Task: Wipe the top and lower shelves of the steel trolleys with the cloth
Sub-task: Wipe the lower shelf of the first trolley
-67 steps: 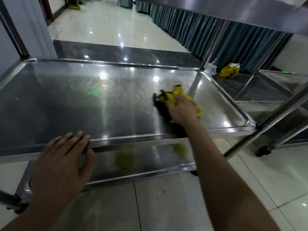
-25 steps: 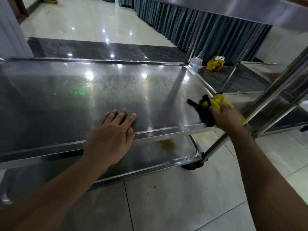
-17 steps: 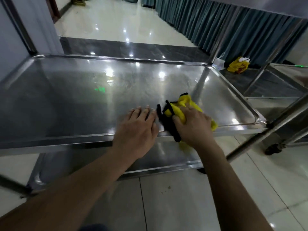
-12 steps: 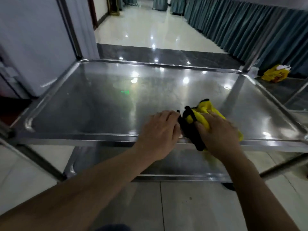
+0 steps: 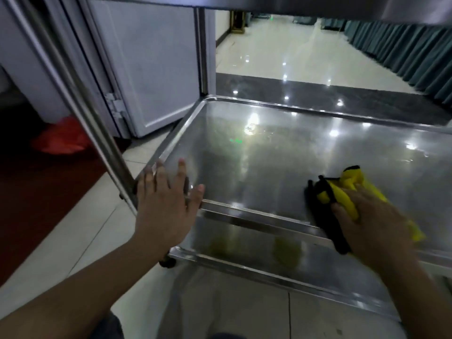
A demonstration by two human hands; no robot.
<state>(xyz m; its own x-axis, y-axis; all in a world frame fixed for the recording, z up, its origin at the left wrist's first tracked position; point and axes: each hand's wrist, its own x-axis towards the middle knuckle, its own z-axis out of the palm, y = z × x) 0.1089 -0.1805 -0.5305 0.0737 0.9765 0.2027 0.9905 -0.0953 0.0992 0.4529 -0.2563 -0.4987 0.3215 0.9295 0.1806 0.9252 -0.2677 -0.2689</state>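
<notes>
- Our right hand (image 5: 371, 221) presses the cloth (image 5: 342, 194) on the shelf's (image 5: 269, 155) near right.
- Our left hand (image 5: 163, 199), fingers spread, steadies the near-left corner; unwiped steel stretches leftward between them.

The cloth (image 5: 342, 194) lies on the shelf's (image 5: 269, 155) front right, the left hand (image 5: 163, 204) at its front left corner.

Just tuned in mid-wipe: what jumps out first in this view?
The yellow and black cloth, pressed under the right hand at the near right of the shiny steel shelf. The left hand lies spread on the shelf's near left corner.
</notes>
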